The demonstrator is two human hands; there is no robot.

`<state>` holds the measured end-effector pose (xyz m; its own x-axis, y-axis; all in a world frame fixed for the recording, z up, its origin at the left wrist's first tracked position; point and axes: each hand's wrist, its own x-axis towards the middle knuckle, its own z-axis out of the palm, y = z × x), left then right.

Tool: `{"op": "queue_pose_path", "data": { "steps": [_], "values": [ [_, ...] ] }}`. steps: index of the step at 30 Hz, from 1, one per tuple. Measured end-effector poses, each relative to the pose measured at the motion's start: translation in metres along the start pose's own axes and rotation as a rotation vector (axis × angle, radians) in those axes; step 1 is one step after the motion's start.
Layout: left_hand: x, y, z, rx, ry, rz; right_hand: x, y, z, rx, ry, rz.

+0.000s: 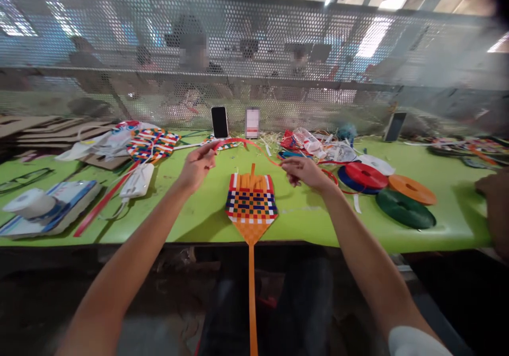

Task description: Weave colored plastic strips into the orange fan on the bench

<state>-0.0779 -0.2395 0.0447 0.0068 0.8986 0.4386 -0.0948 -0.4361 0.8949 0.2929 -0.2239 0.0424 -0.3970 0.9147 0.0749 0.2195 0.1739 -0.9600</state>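
A red plastic strip (238,141) arches between my two hands above the green table. My left hand (199,164) pinches one end of it, and my right hand (303,172) pinches it on the other side. Below the arch lies a woven piece (252,202) in red, white, blue, green and orange checks. Its lower part tapers to an orange point, from which a long orange strip (251,292) hangs over the table's front edge. Short orange ends are folded at its top. Neither hand touches the woven piece.
Rolls of red (368,176), orange (412,188) and green strip (405,208) lie at right. A white power strip (137,181) and a spool (32,202) are at left. Phones stand before a perforated metal screen (254,33). Another person's hand (493,186) shows at the right edge.
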Motion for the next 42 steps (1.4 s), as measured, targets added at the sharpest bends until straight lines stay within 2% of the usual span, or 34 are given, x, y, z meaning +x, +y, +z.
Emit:
{"op": "queue_pose_path", "data": {
  "steps": [2, 3, 4, 5, 7, 9, 12, 16, 19, 21, 23, 26, 28, 30, 31, 32, 35, 37, 42],
  "values": [
    [0.013, -0.012, 0.015, 0.054, -0.052, 0.017, 0.008, -0.010, 0.024, 0.139, -0.210, 0.009],
    [0.017, -0.018, 0.024, 0.094, -0.096, 0.022, 0.014, -0.013, 0.037, 0.161, -0.359, 0.039],
    [0.020, -0.024, 0.034, 0.130, -0.168, 0.020, 0.021, -0.014, 0.049, 0.177, -0.438, 0.032],
    [0.022, -0.029, 0.043, 0.150, -0.252, 0.020, 0.028, -0.013, 0.062, 0.201, -0.414, -0.014],
    [0.024, -0.039, 0.056, 0.167, -0.396, 0.022, 0.043, -0.008, 0.079, 0.271, -0.217, -0.114],
    [0.026, -0.047, 0.061, 0.226, -0.401, 0.048, 0.055, 0.002, 0.085, 0.303, -0.041, -0.176],
    [0.031, -0.056, 0.057, 0.362, -0.306, 0.079, 0.060, 0.016, 0.072, 0.293, 0.078, -0.191],
    [0.037, -0.067, 0.055, 0.427, -0.222, 0.112, 0.057, 0.027, 0.048, 0.387, 0.070, -0.089],
    [0.035, -0.074, 0.060, 0.606, -0.065, 0.289, 0.055, 0.026, 0.047, 0.538, 0.148, -0.005],
    [0.029, -0.078, 0.061, 0.760, -0.037, 0.428, 0.054, 0.023, 0.055, 0.619, 0.198, 0.064],
    [0.021, -0.079, 0.060, 0.862, -0.113, 0.524, 0.053, 0.022, 0.065, 0.664, 0.195, 0.139],
    [0.008, -0.075, 0.062, 0.946, -0.222, 0.567, 0.052, 0.021, 0.072, 0.655, 0.155, 0.166],
    [0.000, -0.068, 0.067, 0.998, -0.200, 0.543, 0.051, 0.023, 0.065, 0.605, 0.137, 0.134],
    [-0.007, -0.062, 0.076, 1.029, -0.180, 0.509, 0.051, 0.025, 0.049, 0.516, 0.107, 0.109],
    [-0.010, -0.060, 0.080, 1.028, -0.231, 0.498, 0.052, 0.026, 0.039, 0.459, 0.089, 0.101],
    [-0.014, -0.058, 0.084, 1.020, -0.329, 0.487, 0.053, 0.028, 0.030, 0.401, 0.082, 0.090],
    [-0.025, -0.062, 0.094, 0.995, -0.699, 0.450, 0.054, 0.035, 0.009, 0.259, 0.080, 0.105],
    [-0.032, -0.069, 0.098, 1.021, -0.808, 0.417, 0.054, 0.039, 0.004, 0.205, 0.055, 0.133],
    [-0.037, -0.083, 0.097, 1.141, -0.751, 0.372, 0.054, 0.047, 0.008, 0.140, -0.081, 0.220]
  ]
}}
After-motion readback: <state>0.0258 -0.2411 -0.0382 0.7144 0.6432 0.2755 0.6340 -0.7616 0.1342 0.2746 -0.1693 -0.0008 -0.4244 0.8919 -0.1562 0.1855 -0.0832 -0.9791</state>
